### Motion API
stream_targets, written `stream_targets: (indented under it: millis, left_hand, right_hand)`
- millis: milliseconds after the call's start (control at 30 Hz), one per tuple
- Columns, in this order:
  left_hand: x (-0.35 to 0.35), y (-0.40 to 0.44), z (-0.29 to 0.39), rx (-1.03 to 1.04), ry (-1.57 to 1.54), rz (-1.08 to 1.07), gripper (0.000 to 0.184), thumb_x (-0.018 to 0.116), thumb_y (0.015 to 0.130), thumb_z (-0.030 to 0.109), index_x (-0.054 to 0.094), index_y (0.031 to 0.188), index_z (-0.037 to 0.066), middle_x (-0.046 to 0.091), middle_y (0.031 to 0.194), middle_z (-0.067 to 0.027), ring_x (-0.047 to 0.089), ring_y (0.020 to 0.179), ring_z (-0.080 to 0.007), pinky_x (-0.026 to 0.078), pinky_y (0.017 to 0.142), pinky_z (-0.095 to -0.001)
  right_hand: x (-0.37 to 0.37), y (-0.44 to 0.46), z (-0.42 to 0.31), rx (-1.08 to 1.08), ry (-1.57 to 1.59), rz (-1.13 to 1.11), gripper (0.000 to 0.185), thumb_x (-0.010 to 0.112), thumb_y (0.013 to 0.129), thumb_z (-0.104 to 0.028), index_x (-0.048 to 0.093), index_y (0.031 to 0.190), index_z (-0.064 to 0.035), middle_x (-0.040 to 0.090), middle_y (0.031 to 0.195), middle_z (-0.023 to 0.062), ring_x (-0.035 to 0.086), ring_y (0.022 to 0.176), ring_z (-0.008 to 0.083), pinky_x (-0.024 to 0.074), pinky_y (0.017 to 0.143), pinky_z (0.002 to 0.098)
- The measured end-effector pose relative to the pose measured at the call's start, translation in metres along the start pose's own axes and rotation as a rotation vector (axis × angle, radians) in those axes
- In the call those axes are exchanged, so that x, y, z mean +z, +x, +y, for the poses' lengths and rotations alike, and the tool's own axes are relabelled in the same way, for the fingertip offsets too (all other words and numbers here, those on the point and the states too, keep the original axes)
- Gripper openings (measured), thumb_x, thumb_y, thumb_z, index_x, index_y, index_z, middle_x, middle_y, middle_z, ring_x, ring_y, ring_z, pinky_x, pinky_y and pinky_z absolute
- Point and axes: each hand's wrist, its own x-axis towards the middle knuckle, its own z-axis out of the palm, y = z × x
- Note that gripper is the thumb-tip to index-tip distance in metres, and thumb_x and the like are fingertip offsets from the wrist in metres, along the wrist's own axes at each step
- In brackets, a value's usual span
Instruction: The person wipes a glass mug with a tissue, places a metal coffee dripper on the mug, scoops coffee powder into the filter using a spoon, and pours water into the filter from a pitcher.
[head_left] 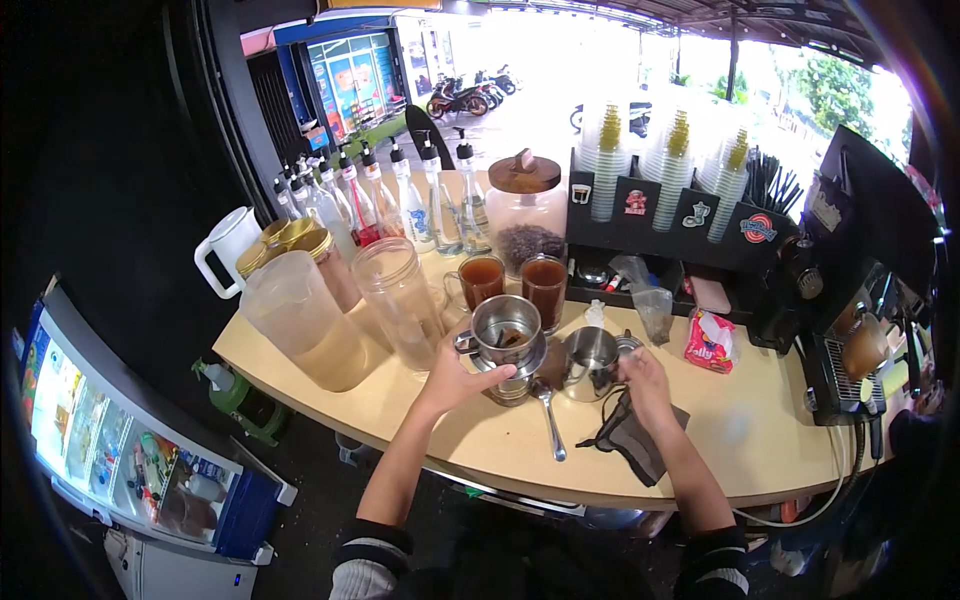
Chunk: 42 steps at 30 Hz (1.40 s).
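Observation:
My left hand (462,378) is closed on a metal drip filter (507,330), which has something dark inside and sits over a glass (510,392). To its right, the fingers of my right hand (647,378) are wrapped round the handle side of a steel pitcher (590,365). A spoon (551,420) lies on the counter between my hands. Beside my right wrist is a dark cloth mask (645,435). Behind the filter stand two glass mugs of brown drink (482,281) (543,292).
On the wooden counter (755,430) stand a plastic jug (305,320), a clear jar (400,305), pump bottles (400,195) and a bean jar (525,215). A black cup rack (665,215), a pink tissue pack (710,342) and a coffee machine (850,360) are at right.

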Motion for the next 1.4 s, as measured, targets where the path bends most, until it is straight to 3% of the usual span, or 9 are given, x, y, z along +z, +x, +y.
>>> stream_targets:
  millis: [100,533,633,767,1000,1400]
  left_hand:
    - [-0.003,-0.001,0.006,-0.024,0.039,-0.018,0.073,0.085,0.063,0.021,0.050,0.125,0.002,0.061,0.113,-0.0103,0.057,0.107,-0.0184,0.043,0.095,-0.0333]
    - [-0.007,0.006,0.007,0.046,0.014,-0.057,0.072,0.085,0.062,0.022,0.049,0.121,0.003,0.059,0.112,-0.0103,0.058,0.104,-0.0187,0.045,0.092,-0.0336]
    - [-0.008,0.006,0.011,0.047,-0.003,-0.056,0.071,0.085,0.062,0.022,0.050,0.121,0.003,0.059,0.111,-0.0101,0.058,0.104,-0.0188,0.045,0.092,-0.0332]
    - [-0.008,0.008,0.004,0.097,-0.006,-0.056,0.071,0.085,0.062,0.022,0.050,0.121,0.003,0.059,0.110,-0.0095,0.057,0.103,-0.0181,0.045,0.092,-0.0326]
    - [-0.006,0.008,0.009,0.049,-0.032,-0.060,0.074,0.085,0.061,0.021,0.049,0.123,0.002,0.059,0.114,-0.0095,0.056,0.107,-0.0184,0.043,0.095,-0.0334]
    - [-0.005,0.008,0.007,0.053,-0.005,-0.043,0.073,0.085,0.061,0.022,0.049,0.121,0.002,0.059,0.112,-0.0089,0.056,0.106,-0.0184,0.042,0.095,-0.0333]
  right_hand:
    - [0.002,0.006,-0.015,0.010,0.260,0.020,0.014,0.056,0.091,-0.012,0.045,0.084,-0.0071,0.050,0.072,0.0000,0.050,0.069,0.0093,0.0396,0.064,0.0242]
    - [0.056,0.038,-0.136,-0.141,0.115,-0.086,0.012,0.058,0.088,-0.008,0.048,0.082,-0.0065,0.059,0.080,0.0040,0.056,0.066,0.0078,0.0481,0.058,0.0237]
    - [0.069,0.049,-0.146,-0.190,0.033,-0.107,0.014,0.060,0.085,-0.004,0.047,0.080,-0.0065,0.057,0.072,0.0014,0.055,0.060,0.0065,0.0468,0.054,0.0212]
    - [0.077,0.060,-0.155,-0.207,-0.054,-0.137,0.016,0.061,0.083,-0.001,0.046,0.079,-0.0059,0.053,0.070,-0.0019,0.054,0.063,0.0038,0.0461,0.055,0.0202]
    - [0.093,0.065,-0.169,-0.144,-0.125,-0.139,0.019,0.062,0.081,0.003,0.045,0.079,-0.0051,0.052,0.072,-0.0021,0.053,0.063,0.0026,0.0442,0.054,0.0181]
    - [0.095,0.073,-0.172,-0.221,-0.205,-0.252,0.021,0.063,0.081,0.003,0.044,0.078,-0.0055,0.053,0.073,-0.0026,0.052,0.064,0.0005,0.0405,0.052,0.0169]
